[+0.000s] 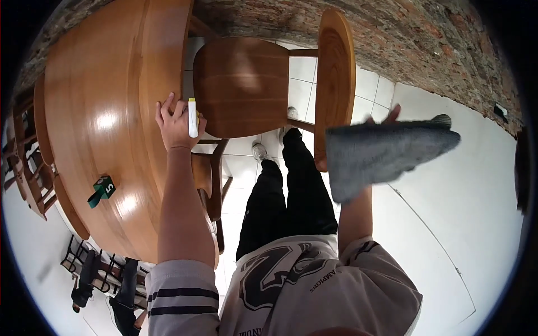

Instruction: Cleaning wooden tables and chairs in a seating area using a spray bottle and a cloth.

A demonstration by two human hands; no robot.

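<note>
A broad wooden bench with a curved edge fills the left, its glossy top catching bright patches of light. Beside it stands a wooden chair with a brown seat and an upright oval back; another wooden chair sits partly under the bench's near edge. More wooden chairs line its far side. Pale square tiles cover the floor. A rough reddish-brown brick wall curves across the top and upper right.
</note>
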